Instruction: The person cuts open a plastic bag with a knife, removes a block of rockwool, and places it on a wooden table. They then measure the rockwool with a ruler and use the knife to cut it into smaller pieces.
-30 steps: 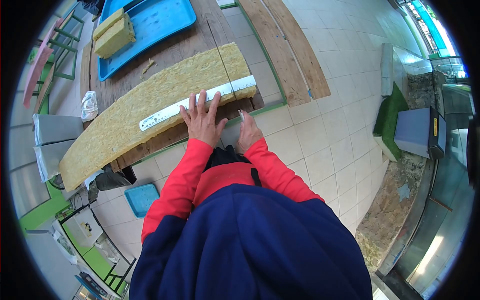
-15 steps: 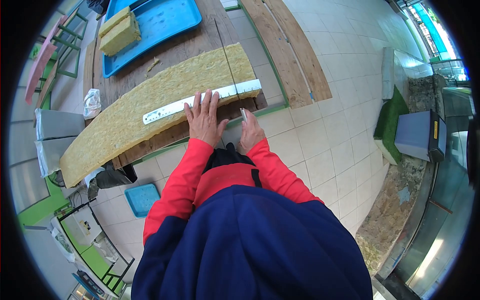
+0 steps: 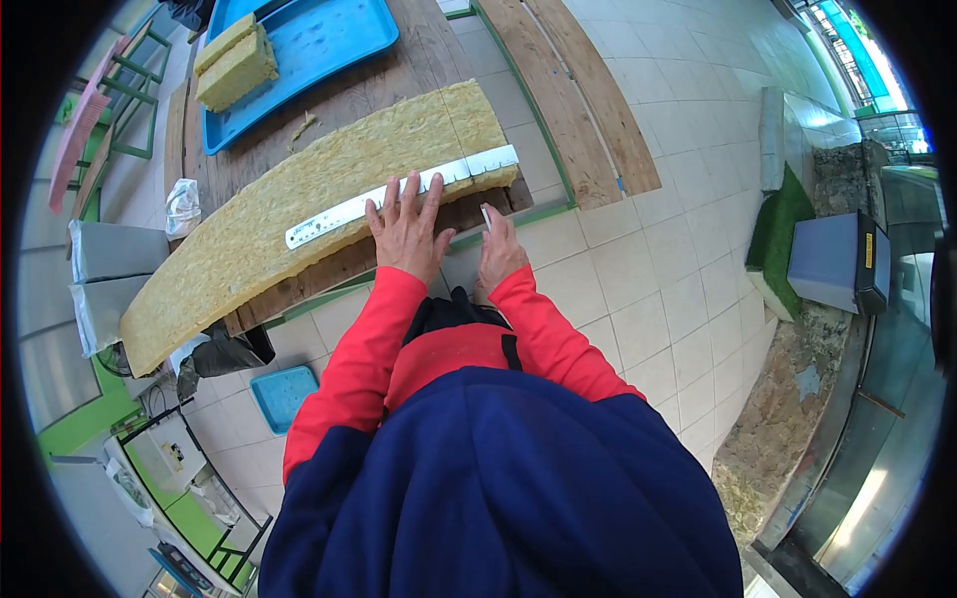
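Observation:
A long yellow fibrous slab, like mineral wool (image 3: 234, 224), lies along the near side of a wooden table (image 3: 344, 60). Across its right part, close to the front edge, rests a white ruler (image 3: 334, 221). My left hand (image 3: 407, 227) presses on the ruler, fingers spread and stretched out. Just in front of the table edge, right of the ruler's middle, my right hand (image 3: 501, 251) is closed around a slim knife (image 3: 485, 216) whose pale handle end shows; its blade cannot be made out. A thin straight line crosses the slab above the ruler.
Blue trays (image 3: 329, 45) hold cut yellow blocks (image 3: 236, 72) at the table's far left. A white plastic bag (image 3: 183, 206) sits beside the slab. Another blue tray (image 3: 284, 397) is low on the left. A wooden bench (image 3: 573, 95) stands to the right.
The long dark blade line that crossed the slab and ruler has gone from view, leaving a faint line on the slab. My left hand stays on the ruler; my right hand has barely shifted.

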The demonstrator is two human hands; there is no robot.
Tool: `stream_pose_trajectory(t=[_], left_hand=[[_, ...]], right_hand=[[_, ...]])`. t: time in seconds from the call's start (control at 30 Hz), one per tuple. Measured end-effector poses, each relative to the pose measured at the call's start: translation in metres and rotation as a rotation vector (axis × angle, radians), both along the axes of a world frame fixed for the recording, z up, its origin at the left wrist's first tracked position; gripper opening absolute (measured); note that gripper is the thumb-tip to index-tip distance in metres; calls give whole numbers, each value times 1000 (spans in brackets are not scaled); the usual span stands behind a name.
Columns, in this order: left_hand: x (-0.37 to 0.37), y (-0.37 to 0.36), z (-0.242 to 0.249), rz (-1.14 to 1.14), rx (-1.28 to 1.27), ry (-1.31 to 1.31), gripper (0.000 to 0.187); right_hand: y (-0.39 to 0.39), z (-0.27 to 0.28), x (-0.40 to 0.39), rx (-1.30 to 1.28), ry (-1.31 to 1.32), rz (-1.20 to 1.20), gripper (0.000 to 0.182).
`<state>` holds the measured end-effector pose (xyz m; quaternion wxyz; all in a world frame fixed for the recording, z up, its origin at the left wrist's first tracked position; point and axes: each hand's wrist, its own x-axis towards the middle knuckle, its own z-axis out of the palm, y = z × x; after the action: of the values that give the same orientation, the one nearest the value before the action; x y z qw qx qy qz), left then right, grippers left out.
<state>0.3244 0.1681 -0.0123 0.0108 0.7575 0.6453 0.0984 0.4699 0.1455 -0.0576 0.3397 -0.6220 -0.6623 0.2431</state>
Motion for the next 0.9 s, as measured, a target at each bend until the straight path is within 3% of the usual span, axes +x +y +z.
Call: stream_pose_trajectory(t=[0.57,0.83,0.9], left_hand=[[0,-1,1,-3,-20,32,86],[-2,-3,3,-1,5,-37,86],[-4,-3,2,-10,-10,-20,86]], right_hand=[[27,-3,-6,137,15,20,37],[6,2,-3,313,76,27,39],[-8,-7,-1,235,67,38,39]])
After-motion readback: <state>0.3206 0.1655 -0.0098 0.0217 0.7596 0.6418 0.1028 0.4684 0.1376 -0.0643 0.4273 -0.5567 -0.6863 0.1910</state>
